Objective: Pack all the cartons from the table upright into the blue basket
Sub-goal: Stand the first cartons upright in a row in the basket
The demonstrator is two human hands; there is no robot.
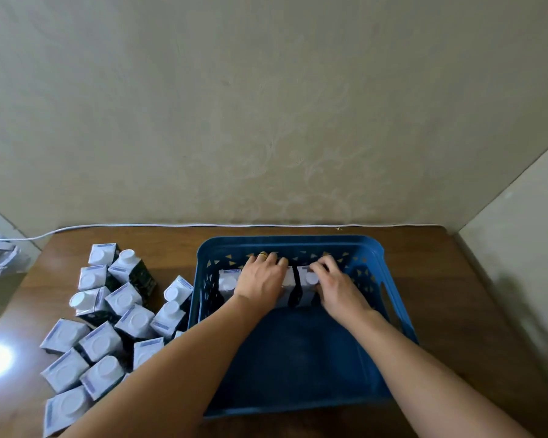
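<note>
A short row of cartons stands upright inside the blue basket, close to its far wall. The leftmost one shows its white cap and top; the others are partly covered by the hands.

The left hand lies over the middle carton of the row, fingers curled down over its far edge, a gold ring on one finger. The right hand grips the carton at the right end of the row, its fingers closed around the top near the white cap. A dark gap separates this carton from the one under the left hand.

The near part of the basket floor is bare. The basket sits on a brown wooden table, near its far edge.

To the left of the basket, a loose crowd of cartons stands on the table, the nearest ones just beside the basket's left wall. A white cable runs along the table's far edge behind the basket, against the patterned wall.
</note>
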